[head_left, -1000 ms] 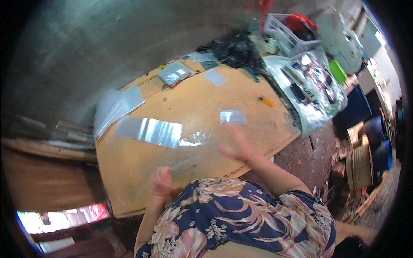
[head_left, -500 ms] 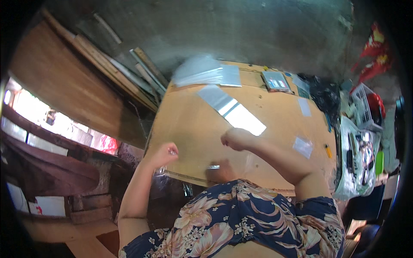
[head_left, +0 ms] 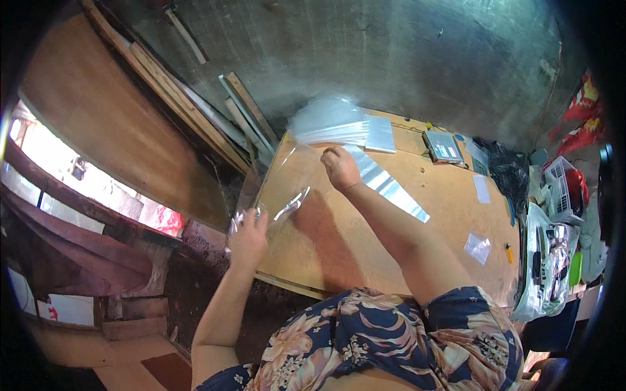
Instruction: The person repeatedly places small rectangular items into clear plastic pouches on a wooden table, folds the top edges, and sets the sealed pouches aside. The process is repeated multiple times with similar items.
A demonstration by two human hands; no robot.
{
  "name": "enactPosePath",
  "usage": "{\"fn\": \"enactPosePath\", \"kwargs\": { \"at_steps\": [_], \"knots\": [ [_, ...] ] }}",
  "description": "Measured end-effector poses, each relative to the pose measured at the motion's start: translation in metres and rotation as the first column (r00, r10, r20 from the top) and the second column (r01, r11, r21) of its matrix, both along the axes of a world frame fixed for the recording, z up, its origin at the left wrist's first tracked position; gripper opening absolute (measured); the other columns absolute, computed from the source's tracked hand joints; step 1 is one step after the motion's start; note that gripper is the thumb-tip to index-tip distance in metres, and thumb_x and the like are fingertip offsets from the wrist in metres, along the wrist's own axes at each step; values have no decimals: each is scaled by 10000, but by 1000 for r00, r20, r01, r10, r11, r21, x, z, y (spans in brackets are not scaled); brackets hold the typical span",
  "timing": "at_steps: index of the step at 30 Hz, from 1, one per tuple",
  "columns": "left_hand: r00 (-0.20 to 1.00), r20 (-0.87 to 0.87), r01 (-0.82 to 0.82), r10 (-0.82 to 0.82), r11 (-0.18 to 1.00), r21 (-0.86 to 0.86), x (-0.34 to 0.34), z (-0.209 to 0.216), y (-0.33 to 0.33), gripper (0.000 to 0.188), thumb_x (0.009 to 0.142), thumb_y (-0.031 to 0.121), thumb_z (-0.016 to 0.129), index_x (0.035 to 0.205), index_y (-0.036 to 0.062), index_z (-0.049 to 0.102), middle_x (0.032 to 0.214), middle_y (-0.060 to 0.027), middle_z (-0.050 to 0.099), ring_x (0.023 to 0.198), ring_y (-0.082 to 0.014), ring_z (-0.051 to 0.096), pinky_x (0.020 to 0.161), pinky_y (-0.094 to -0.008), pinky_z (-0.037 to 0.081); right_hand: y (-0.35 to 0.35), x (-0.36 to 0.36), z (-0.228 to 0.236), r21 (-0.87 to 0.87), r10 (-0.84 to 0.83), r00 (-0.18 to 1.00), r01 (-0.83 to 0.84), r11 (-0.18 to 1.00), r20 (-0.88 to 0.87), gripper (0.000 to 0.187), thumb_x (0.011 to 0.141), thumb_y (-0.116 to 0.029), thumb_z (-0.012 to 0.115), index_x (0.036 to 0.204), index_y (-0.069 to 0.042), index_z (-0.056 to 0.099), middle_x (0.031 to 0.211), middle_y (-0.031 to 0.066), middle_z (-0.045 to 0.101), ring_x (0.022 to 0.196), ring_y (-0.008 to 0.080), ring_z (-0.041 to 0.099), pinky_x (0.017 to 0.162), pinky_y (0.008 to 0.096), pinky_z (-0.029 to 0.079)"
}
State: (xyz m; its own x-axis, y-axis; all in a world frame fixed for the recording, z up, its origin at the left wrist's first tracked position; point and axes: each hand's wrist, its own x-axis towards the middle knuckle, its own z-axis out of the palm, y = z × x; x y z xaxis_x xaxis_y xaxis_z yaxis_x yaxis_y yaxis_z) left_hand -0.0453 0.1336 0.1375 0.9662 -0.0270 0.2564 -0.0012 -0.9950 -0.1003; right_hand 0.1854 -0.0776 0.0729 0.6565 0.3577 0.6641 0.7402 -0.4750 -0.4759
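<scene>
A thin clear plastic sheet (head_left: 292,203) stretches over the left part of the wooden table (head_left: 404,260), with bright glare along its fold. My left hand (head_left: 250,240) grips its crumpled near end by the table's left edge, fingers closed on it. Farther in, my right hand (head_left: 341,171) is closed in a pinch at the sheet's far side; the film between its fingertips is barely visible. Just right of that hand lies a flat strip of clear plastic (head_left: 391,189), partly behind my forearm. Beyond it sit a fanned stack of clear plastic sheets (head_left: 332,125) and a squarer stack (head_left: 379,133).
A flat grey box (head_left: 443,147) stands at the table's far right, near a black plastic bag (head_left: 508,173). Small clear pieces (head_left: 478,247) and a yellow-orange tool (head_left: 509,253) lie on the right. Boards (head_left: 244,111) lean at the left; a white basket (head_left: 562,189) stands far right.
My right hand has moved away from me toward the stacks, and the clear sheet now spans between both hands. My left hand has shifted slightly right. The view has tilted a little.
</scene>
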Motion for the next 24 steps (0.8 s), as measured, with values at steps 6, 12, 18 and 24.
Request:
{"fn": "enactPosePath", "kwargs": {
  "at_steps": [6, 12, 18, 24],
  "knots": [
    [884, -453, -197, 118, 972, -131, 39, -87, -43, 565, 822, 156, 561, 1356, 58, 406, 1348, -209, 381, 963, -346, 623, 755, -395, 548, -30, -10, -56, -546, -500, 851, 345, 764, -162, 349, 829, -176, 593, 1171, -118, 553, 1261, 156, 525, 1143, 377, 508, 940, 448, 441],
    [850, -498, -268, 173, 956, -124, 60, -123, -66, 710, 820, 245, 579, 1421, 14, 280, 1430, -290, 238, 978, -352, 630, 814, -405, 530, -84, -18, -55, -793, -588, 706, 60, 606, -395, 341, 887, -196, 507, 1198, -57, 495, 1215, 201, 531, 1077, 418, 557, 846, 436, 514],
    [838, -507, -332, 200, 925, -183, 62, -87, -88, 781, 837, 427, 587, 1402, -28, 296, 1433, -275, 248, 1015, -363, 611, 828, -430, 517, -104, -41, -57, -751, -468, 776, -10, 660, -422, 203, 854, -176, 552, 922, -25, 669, 938, 193, 655, 859, 309, 667, 701, 391, 543],
    [936, -292, -40, -195, 766, -642, 60, -77, -141, 717, 871, 509, 538, 1309, -49, 434, 1254, -259, 488, 1054, -341, 588, 924, -392, 457, -132, -76, -25, -80, -131, 418, 138, 987, -899, 160, 786, -185, 699, 806, -26, 689, 730, 84, 669, 671, 155, 642, 597, 307, 511]
  ]
}}
